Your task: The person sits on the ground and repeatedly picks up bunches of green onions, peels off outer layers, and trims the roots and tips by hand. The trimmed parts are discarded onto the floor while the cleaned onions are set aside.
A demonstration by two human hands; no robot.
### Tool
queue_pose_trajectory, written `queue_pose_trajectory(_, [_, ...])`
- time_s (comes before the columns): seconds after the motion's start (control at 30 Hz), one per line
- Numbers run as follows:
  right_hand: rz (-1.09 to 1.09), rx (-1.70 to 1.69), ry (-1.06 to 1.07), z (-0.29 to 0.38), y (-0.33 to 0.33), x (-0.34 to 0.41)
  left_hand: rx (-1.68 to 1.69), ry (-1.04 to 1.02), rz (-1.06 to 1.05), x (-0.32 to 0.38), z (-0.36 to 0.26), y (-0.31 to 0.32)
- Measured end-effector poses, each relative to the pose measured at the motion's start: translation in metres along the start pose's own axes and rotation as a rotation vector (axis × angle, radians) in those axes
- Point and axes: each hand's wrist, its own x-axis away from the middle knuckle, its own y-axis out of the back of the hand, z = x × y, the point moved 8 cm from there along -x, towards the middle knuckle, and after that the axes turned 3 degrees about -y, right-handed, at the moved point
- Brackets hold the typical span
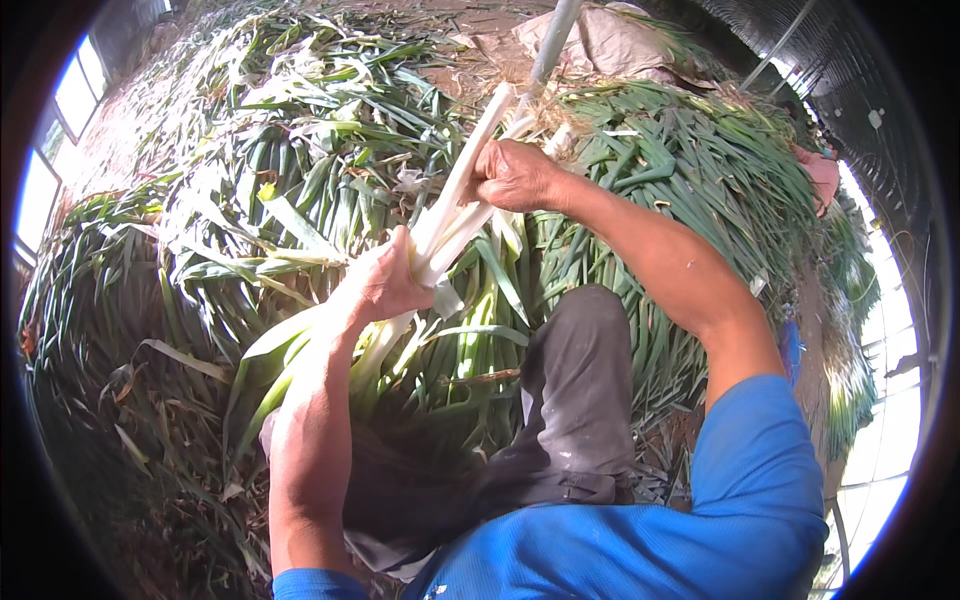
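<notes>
My left hand is closed around the pale stalks of a few leeks or large green onions. Their white shanks point up and away from me. Below that grip the green leaves fan out beside my left forearm. My right hand is curled into a fist against the upper shanks, gripping part of them. Its fingers hide exactly which stalk or layer is pinched. Stringy roots show just beyond this fist.
Heaps of long green leaves spread ahead and left. A denser pile of green stalks lies to the right. Behind my right hand a metal pole rises near a tan sack. My bent knee sits between the piles.
</notes>
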Motion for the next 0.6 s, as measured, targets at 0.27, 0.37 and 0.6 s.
queue_pose_trajectory(0.27, [0.016, 0.385, -0.024, 0.017, 0.011, 0.021, 0.011, -0.038, -0.016, 0.000, 0.004, -0.005])
queue_pose_trajectory(0.37, [0.162, 0.682, 0.008, 0.089, 0.033, 0.046, 0.047, -0.045, 0.053, -0.001, -0.002, -0.023])
queue_pose_trajectory(0.6, [0.667, 0.719, 0.156, 0.054, -0.069, 0.045, 0.112, -0.275, -0.076, -0.001, -0.021, -0.063])
